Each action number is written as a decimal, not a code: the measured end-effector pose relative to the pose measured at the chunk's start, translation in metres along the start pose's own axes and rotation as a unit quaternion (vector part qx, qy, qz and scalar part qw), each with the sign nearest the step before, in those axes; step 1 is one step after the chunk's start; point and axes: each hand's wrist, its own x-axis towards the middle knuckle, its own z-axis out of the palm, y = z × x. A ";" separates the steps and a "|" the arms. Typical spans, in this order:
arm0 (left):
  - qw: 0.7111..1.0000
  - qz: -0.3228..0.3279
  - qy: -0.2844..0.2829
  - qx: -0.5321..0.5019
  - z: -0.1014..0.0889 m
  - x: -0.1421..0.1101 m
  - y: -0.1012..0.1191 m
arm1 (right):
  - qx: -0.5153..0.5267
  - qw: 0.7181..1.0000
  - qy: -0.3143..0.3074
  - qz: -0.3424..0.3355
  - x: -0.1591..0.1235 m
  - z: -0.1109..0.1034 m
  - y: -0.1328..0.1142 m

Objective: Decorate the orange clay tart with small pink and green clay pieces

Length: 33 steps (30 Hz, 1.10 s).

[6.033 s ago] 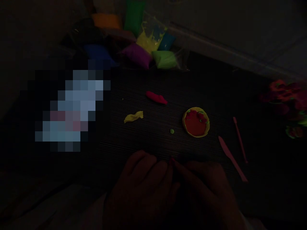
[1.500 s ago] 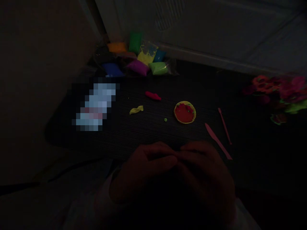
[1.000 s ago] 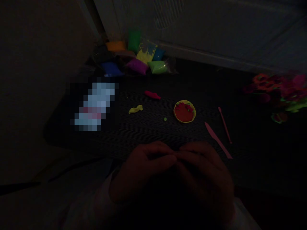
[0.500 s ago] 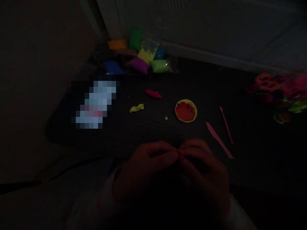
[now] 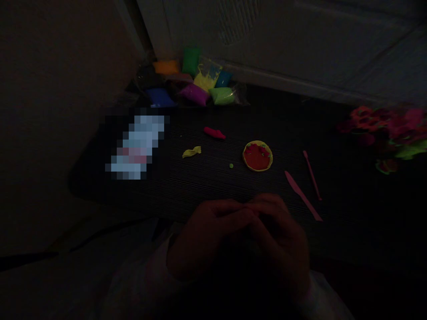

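Observation:
My left hand (image 5: 210, 229) and my right hand (image 5: 280, 235) meet fingertip to fingertip at the near edge of the dark table. Both are closed in a pinch around a small bit of red clay (image 5: 255, 212), which the fingers mostly hide. Beyond them lies a round clay dish (image 5: 256, 163), red inside with a yellow rim; red and green bits sit along its far side. To its left are a small green clay ball (image 5: 231, 166), a twisted yellow clay strip (image 5: 191, 152) and a pinkish-red clay roll (image 5: 214, 133).
On the right lie a pink plastic knife (image 5: 303, 195) and a thin pink modelling tool (image 5: 312, 175). Colourful flower-like pieces (image 5: 387, 129) stand at the far right. Several clay packets (image 5: 195, 94) line the back wall. A bright, blurred-out rectangle (image 5: 140, 142) is at left.
The fingertips have drawn closer together and cover more of the red clay. My right hand has shifted slightly left. The view has moved a little; the table things lie as before.

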 end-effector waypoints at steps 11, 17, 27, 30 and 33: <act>0.995 0.069 0.053 0.051 0.001 0.011 0.006 | -0.083 0.995 0.012 -0.044 0.004 -0.008 0.005; 0.992 0.074 0.053 0.083 0.005 0.008 0.002 | -0.173 0.975 0.028 -0.136 0.004 -0.005 0.004; 0.994 0.064 -0.028 -0.080 0.007 0.004 0.000 | -0.251 0.941 0.039 -0.223 0.008 -0.011 0.010; 0.994 0.043 -0.040 -0.095 0.006 0.005 0.002 | -0.190 0.965 0.065 -0.171 0.006 -0.011 0.009; 0.991 0.029 -0.026 -0.127 0.004 0.006 0.005 | -0.129 0.980 0.077 -0.131 0.002 -0.009 0.009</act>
